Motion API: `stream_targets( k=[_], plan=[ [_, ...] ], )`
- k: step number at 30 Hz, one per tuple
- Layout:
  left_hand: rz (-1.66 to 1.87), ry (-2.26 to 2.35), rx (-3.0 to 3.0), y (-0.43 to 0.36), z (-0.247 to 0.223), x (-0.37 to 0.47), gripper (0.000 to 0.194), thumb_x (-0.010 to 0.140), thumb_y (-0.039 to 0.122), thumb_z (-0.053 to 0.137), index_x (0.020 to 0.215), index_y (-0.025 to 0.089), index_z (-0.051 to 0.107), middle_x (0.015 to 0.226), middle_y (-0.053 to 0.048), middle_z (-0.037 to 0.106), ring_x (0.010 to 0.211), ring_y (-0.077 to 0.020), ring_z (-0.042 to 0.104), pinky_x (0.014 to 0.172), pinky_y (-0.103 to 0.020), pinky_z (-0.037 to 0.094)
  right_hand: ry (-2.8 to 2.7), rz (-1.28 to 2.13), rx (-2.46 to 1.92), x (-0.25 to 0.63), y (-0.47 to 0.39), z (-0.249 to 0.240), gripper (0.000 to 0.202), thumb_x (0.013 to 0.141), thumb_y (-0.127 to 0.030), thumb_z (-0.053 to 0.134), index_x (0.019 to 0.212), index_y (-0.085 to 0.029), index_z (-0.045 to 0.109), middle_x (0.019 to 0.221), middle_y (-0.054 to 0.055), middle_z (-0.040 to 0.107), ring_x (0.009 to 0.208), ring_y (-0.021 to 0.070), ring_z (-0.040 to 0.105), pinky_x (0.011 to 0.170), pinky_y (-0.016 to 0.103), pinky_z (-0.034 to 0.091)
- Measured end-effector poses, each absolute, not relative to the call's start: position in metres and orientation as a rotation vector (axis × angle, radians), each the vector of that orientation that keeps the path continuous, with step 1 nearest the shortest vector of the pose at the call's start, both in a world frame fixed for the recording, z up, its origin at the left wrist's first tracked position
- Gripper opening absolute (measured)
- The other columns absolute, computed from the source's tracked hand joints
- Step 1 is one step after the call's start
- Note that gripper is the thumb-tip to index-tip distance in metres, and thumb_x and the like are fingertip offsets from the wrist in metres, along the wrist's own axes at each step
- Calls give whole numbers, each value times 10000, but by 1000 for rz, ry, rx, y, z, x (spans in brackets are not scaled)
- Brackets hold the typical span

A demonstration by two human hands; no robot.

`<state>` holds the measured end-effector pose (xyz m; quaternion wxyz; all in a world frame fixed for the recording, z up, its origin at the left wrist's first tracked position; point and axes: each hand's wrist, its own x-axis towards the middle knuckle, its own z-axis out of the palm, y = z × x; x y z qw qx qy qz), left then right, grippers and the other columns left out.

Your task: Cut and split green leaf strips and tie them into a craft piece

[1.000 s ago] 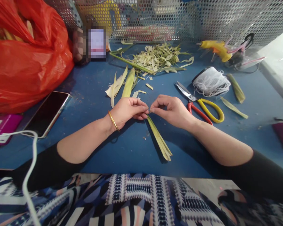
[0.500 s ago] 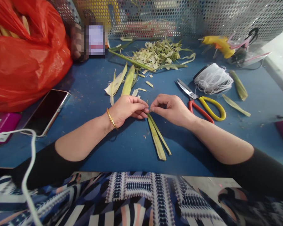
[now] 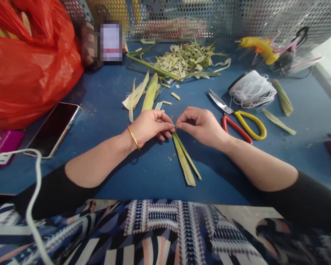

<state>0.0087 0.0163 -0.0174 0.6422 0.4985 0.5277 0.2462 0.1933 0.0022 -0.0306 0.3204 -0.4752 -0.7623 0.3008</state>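
Observation:
Between my two hands, over the middle of the table, are the narrow tops of green corn husk strips (image 3: pixel 185 162), whose split tails fan out toward me. My left hand (image 3: pixel 156 127), with a gold bangle at the wrist, pinches the husk at its top end. Close beside it, my right hand (image 3: pixel 200 125) has thumb and forefinger pressed together at the same spot; any thread or fibre there is too fine to make out. Just beyond my left hand lies a broad green husk (image 3: pixel 150 92) with paler pieces (image 3: pixel 138 95) alongside.
Red-and-yellow-handled scissors (image 3: pixel 237 117) and a spool of white string (image 3: pixel 252 90) lie to the right. Husk scraps (image 3: pixel 184 60) are heaped at the back near a yellow glue gun (image 3: pixel 260 48). At left are a red plastic bag (image 3: pixel 30 81), a phone (image 3: pixel 53 130) and a white cable (image 3: pixel 35 184).
Both hands stay nearly in place, fingertips still together at the husk's top. The right hand's fingers have shifted slightly. The whole view has moved a little.

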Motion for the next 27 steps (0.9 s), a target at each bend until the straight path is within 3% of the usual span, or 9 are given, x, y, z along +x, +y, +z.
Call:
stream_targets(
  k=[8,16,19,22,27],
  plan=[
    [564,1238,1063,20,-17,8,134,761,97,754,716,127,631,646,-31,712,521,-115,658,467,-189,487,-2174,587,-1127,192,-2,-25,141,812,-115,558,705,-191,611,748,21,551,698,157,521,667,300,382],
    [585,1234,1028,20,-16,7,156,714,117,801,715,123,645,675,-39,725,525,-110,654,481,-194,498,-2086,691,-1182,195,-1,-28,110,795,-137,593,706,-196,620,744,14,580,686,152,529,660,293,418],
    [595,1250,1014,20,-16,7,131,736,99,771,719,124,644,673,-40,727,527,-113,657,478,-195,495,-2003,706,-1233,195,-1,-31,44,788,-203,657,747,-189,659,786,25,619,715,161,556,680,301,445],
    [600,1253,1013,19,-16,8,125,749,83,753,712,124,641,643,-32,714,522,-114,656,473,-194,491,-1960,720,-1252,193,-1,-32,108,777,-284,729,799,-181,702,817,34,640,722,165,573,688,309,459],
    [602,1237,1023,19,-17,8,124,757,90,753,717,123,641,654,-32,719,505,-103,645,459,-183,482,-1975,705,-1255,192,0,-32,108,842,-224,658,753,-190,709,773,25,645,715,156,575,684,296,437]
  ],
)
